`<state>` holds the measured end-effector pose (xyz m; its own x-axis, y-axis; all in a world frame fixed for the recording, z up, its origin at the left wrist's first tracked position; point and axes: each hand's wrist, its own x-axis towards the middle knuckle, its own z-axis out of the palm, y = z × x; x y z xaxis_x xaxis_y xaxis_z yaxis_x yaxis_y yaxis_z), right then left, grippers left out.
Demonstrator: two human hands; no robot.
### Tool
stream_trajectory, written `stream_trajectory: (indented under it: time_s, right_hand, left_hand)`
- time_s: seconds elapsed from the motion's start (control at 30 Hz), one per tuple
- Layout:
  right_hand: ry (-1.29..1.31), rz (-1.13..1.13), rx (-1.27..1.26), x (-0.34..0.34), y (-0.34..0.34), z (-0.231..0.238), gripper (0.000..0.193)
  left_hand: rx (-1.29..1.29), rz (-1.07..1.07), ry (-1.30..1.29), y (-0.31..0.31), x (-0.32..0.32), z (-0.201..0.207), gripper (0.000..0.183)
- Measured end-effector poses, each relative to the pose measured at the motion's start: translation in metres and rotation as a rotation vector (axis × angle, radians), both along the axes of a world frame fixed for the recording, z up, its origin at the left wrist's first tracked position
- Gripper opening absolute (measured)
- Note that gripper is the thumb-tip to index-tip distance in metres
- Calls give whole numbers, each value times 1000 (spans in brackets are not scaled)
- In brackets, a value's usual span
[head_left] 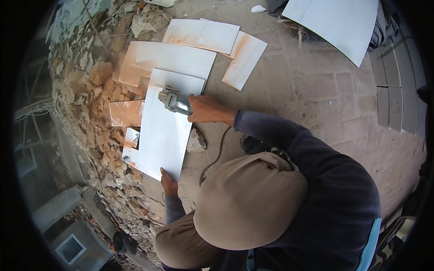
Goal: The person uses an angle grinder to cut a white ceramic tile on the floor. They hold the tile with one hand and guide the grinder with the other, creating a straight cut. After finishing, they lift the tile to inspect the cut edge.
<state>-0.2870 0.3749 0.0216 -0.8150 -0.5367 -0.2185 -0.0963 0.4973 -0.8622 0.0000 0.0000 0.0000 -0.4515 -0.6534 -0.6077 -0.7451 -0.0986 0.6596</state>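
Observation:
A white tile [168, 131] with a notch cut in its left edge lies in front of me. My right hand [205, 109] is closed around the body of a teal and grey angle grinder [175, 103]. The grinder's disc is over the upper part of the tile; I cannot tell whether it touches. With the thumb on top and the fingers hidden beneath, my left hand [169, 182] grips the tile's near edge. A dark cord [219, 156] runs along the ground beside the tile.
Dust-covered white tile pieces [167, 61] lie beyond, one piece [244, 61] angled right. Rubble [97, 83] is heaped along the left. A large white tile [337, 27] and grey blocks [395, 90] stand at the far right. A stone [196, 140] sits beside the notched tile.

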Motion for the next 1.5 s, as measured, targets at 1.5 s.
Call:
stream_trajectory:
  time_s: [1.5]
  right_hand:
    - [97, -41, -1, -47, -61, 25, 64]
  left_hand:
    - [153, 388, 230, 4, -2, -16, 70]
